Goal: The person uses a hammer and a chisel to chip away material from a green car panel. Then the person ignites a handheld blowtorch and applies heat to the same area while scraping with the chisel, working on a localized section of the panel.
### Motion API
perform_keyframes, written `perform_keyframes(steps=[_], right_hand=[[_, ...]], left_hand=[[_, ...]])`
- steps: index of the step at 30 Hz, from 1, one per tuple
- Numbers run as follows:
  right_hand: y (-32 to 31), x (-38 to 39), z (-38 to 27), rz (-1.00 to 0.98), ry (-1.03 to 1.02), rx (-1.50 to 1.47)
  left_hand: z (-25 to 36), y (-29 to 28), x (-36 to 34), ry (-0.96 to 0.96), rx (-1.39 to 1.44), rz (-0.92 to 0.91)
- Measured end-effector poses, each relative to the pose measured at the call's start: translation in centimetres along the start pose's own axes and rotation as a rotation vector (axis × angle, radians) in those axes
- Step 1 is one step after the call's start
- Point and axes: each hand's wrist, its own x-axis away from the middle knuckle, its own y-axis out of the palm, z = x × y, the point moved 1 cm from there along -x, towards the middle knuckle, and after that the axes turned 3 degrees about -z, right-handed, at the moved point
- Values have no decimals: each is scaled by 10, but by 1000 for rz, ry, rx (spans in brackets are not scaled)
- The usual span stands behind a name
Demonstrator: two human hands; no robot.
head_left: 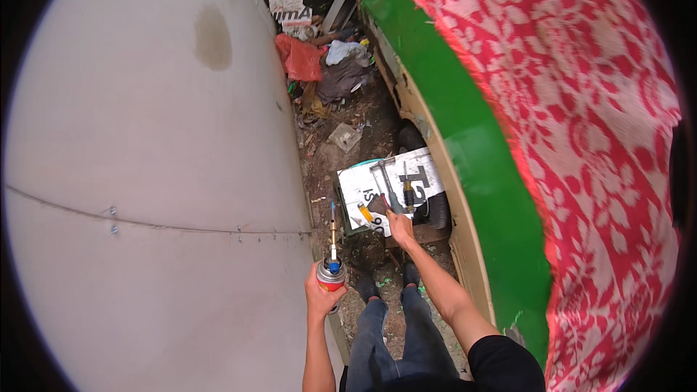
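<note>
My left hand is wrapped round the red and silver canister of a gas torch. Its brass and metal nozzle points away from me, with a small bluish flame visible at the tip. My right hand is closed at the near edge of a white printed board, on what looks like a scraper with a dark, flared blade. Beside it on the board lie a hacksaw, a yellow-handled utility knife and a slim tool with a dark and yellow handle.
A pale wall closes off the left. To the right runs a green surface with a beige edge, partly under a red and white patterned cloth. Black ribbed hose sits beside the board. Farther off lies rubbish with a red plastic bag.
</note>
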Motion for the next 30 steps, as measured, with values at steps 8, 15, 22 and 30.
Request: perform_keyframes(steps=[8, 15, 22, 30], right_hand=[[-99, 224, 36, 20, 160, -604], [-143, 361, 123, -4, 121, -652], [-159, 453, 212, -63, 15, -683], [-169, 560, 295, -51, 143, -711]], left_hand=[[56, -4, 69, 149, 33, -157], [78, 42, 174, 313, 9, -255], [83, 112, 315, 254, 48, -224], [59, 149, 429, 135, 102, -231]])
